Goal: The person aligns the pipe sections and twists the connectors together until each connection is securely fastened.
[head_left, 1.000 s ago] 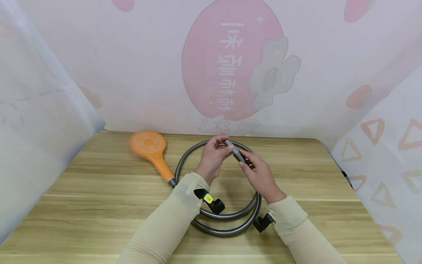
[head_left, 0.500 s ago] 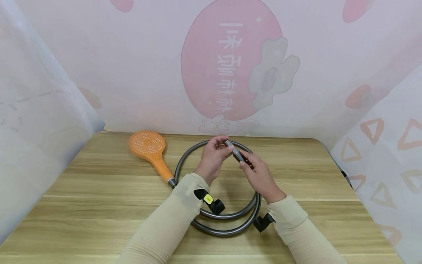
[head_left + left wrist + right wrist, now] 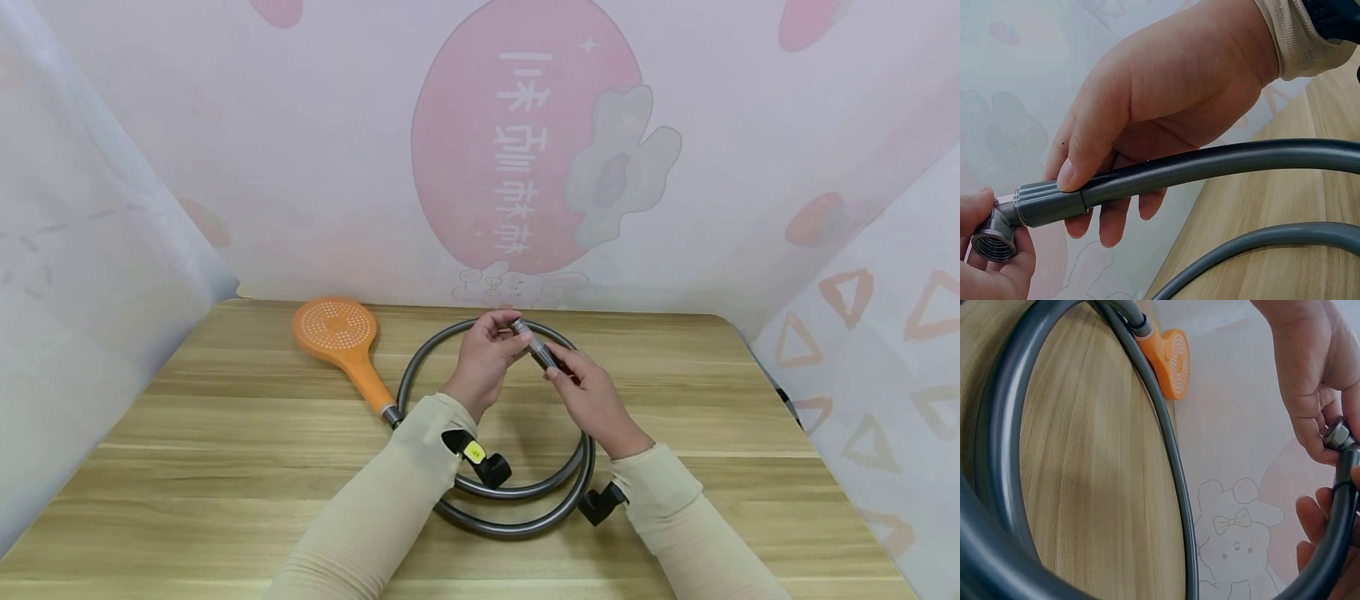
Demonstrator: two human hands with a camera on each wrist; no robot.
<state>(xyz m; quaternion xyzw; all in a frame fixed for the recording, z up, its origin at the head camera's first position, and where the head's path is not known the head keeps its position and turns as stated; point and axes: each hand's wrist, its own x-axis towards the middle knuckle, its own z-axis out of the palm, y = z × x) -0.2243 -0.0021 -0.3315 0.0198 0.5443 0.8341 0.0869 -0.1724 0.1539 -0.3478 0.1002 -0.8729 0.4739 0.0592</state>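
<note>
In the head view, both hands are raised over a coiled dark grey shower hose (image 3: 517,529). My left hand (image 3: 483,354) pinches a metal elbow fitting (image 3: 1002,230) at the hose's end. Its round, internally threaded mouth shows in the left wrist view. My right hand (image 3: 592,396) grips the hose just behind, with thumb and fingers around its smooth grey collar (image 3: 1041,203). The fitting and collar meet end to end. An orange shower head (image 3: 337,325) lies face up at the left, joined to the hose's other end.
The hose loops lie on a wooden table (image 3: 187,467), under the forearms. Behind the table's back edge stands a printed backdrop (image 3: 337,167), with side panels at left and right. A black camera mount sits on each wrist (image 3: 491,468).
Both hands keep their hold on the fitting and the hose end. The right hand and wrist have shifted very slightly to the right; the hose and shower head stay put.
</note>
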